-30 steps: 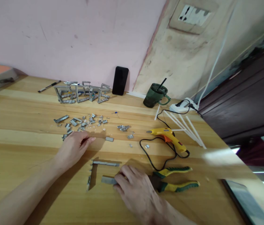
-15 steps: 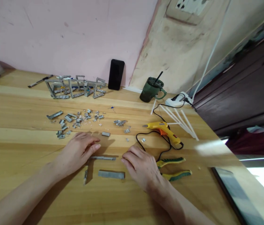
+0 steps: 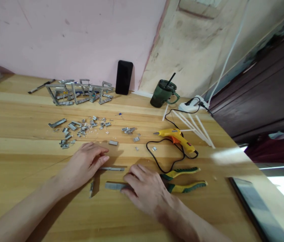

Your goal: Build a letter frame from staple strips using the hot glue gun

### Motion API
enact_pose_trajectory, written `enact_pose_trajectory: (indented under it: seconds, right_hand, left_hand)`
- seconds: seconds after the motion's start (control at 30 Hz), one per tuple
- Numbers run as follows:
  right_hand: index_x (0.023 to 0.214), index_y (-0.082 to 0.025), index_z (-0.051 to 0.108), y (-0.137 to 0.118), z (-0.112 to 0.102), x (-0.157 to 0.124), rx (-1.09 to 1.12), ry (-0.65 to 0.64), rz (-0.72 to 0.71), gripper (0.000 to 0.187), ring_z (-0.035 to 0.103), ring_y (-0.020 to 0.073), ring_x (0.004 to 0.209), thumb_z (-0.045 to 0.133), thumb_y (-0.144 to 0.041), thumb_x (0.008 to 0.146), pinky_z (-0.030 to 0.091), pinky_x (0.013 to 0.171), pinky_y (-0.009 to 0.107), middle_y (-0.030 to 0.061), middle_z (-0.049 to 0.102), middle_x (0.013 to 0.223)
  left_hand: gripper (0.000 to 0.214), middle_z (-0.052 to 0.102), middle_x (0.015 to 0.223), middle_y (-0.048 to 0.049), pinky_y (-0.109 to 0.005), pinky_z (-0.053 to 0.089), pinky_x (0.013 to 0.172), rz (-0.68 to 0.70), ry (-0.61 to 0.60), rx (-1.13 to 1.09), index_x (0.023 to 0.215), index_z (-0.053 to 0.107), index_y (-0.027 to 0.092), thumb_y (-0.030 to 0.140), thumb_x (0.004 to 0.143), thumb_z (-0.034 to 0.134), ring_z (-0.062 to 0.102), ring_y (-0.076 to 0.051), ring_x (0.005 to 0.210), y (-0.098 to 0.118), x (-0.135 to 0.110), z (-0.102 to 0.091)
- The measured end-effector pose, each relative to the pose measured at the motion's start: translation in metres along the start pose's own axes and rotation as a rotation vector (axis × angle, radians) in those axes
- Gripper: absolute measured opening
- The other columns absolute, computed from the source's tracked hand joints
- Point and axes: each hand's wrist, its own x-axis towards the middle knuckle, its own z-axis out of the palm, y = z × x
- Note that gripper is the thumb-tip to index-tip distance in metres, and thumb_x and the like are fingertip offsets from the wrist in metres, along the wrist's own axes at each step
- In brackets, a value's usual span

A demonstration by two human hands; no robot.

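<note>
My left hand [image 3: 88,163] lies on the wooden table [image 3: 18,154], fingers curled down over the corner of an L-shaped frame of grey staple strips [image 3: 113,168]. The frame's short leg [image 3: 91,189] shows below the hand. My right hand [image 3: 144,190] rests palm down, its fingertips pressing the right end of a loose grey staple bar [image 3: 113,186] that lies flat just below the frame. Neither hand lifts anything off the table.
Scattered staple pieces [image 3: 81,127] and a built staple structure [image 3: 79,92] lie farther back. A black phone [image 3: 124,77] leans on the wall by a green mug [image 3: 163,94]. A yellow glue gun [image 3: 176,137], glue sticks [image 3: 194,126] and pliers [image 3: 184,179] lie to the right.
My right hand lifted off the staple bar, moved up beside the frame, then came back down onto the bar's right end. My left hand slid down onto the frame's corner.
</note>
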Motion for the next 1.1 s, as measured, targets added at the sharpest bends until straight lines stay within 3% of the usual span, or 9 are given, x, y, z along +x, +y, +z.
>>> enact_pose_trajectory:
  seconds: [0.23,0.33,0.43,0.53,0.63,0.7,0.83,1.1]
  right_hand:
    - [0.079,-0.019,0.061,-0.009,0.009,0.000,-0.022,-0.041,-0.052,0.005,0.055,0.0180,0.079,0.060,-0.024,0.081,0.044,0.063,0.027,0.0030,0.060,0.084]
    - [0.080,-0.018,0.063,-0.007,0.003,0.000,0.122,-0.071,-0.007,0.007,0.057,0.0178,0.080,0.057,-0.022,0.082,0.044,0.066,0.028,0.0038,0.062,0.085]
    - [0.080,-0.018,0.063,0.001,-0.005,0.001,0.495,-0.082,0.177,0.005,0.057,0.0144,0.071,0.059,-0.021,0.079,0.042,0.064,0.026,0.0011,0.064,0.077]
    - [0.078,-0.017,0.062,0.013,-0.006,0.003,1.038,-0.118,0.393,0.011,0.054,0.0105,0.059,0.060,-0.028,0.075,0.041,0.057,0.023,-0.0011,0.062,0.067]
    - [0.087,-0.014,0.063,0.023,-0.003,0.006,1.495,-0.168,0.504,0.027,0.052,0.0079,0.051,0.064,-0.037,0.071,0.040,0.051,0.021,-0.0012,0.062,0.062]
    - [0.089,-0.013,0.064,0.026,-0.002,0.008,1.647,-0.177,0.558,0.034,0.051,0.0071,0.046,0.068,-0.040,0.068,0.040,0.047,0.020,-0.0006,0.062,0.059]
    - [0.081,-0.011,0.064,0.028,-0.006,0.011,1.774,-0.136,0.633,0.034,0.052,0.0077,0.040,0.072,-0.040,0.063,0.041,0.040,0.020,-0.0004,0.062,0.055]
    - [0.081,-0.014,0.057,0.030,-0.005,0.013,1.827,-0.106,0.643,0.033,0.053,0.0088,0.037,0.073,-0.036,0.062,0.041,0.035,0.019,0.0003,0.065,0.058]
  left_hand:
    - [0.029,0.068,0.085,-0.0051,-0.036,0.044,0.079,0.018,0.001,-0.028,0.093,0.066,0.018,0.034,0.089,0.042,0.058,-0.022,0.086,0.005,0.000,0.001]
    - [0.029,0.068,0.085,-0.0051,-0.035,0.044,0.079,0.012,-0.004,-0.033,0.093,0.066,0.018,0.034,0.089,0.042,0.058,-0.022,0.086,0.007,-0.001,0.000]
    - [0.028,0.068,0.084,-0.0049,-0.034,0.045,0.077,0.023,-0.013,-0.041,0.093,0.066,0.018,0.032,0.090,0.042,0.058,-0.021,0.085,0.009,0.000,0.001]
    - [0.024,0.068,0.084,-0.0045,-0.033,0.045,0.076,0.041,-0.035,-0.019,0.093,0.066,0.018,0.028,0.089,0.044,0.059,-0.021,0.084,0.012,0.001,0.004]
    - [0.019,0.068,0.087,-0.0051,-0.034,0.045,0.078,0.042,-0.107,0.040,0.094,0.067,0.019,0.026,0.086,0.051,0.059,-0.022,0.087,0.018,0.003,0.006]
    - [0.017,0.068,0.089,-0.0062,-0.036,0.045,0.080,0.039,-0.184,0.096,0.094,0.067,0.018,0.027,0.085,0.055,0.058,-0.024,0.090,0.024,0.005,0.006]
    - [0.017,0.067,0.090,-0.0070,-0.038,0.045,0.080,0.055,-0.284,0.205,0.093,0.067,0.018,0.030,0.082,0.059,0.057,-0.026,0.093,0.033,0.009,0.008]
    - [0.012,0.065,0.087,-0.0094,-0.042,0.045,0.079,0.074,-0.292,0.282,0.084,0.066,0.016,0.025,0.081,0.059,0.058,-0.028,0.089,0.039,0.011,0.017]
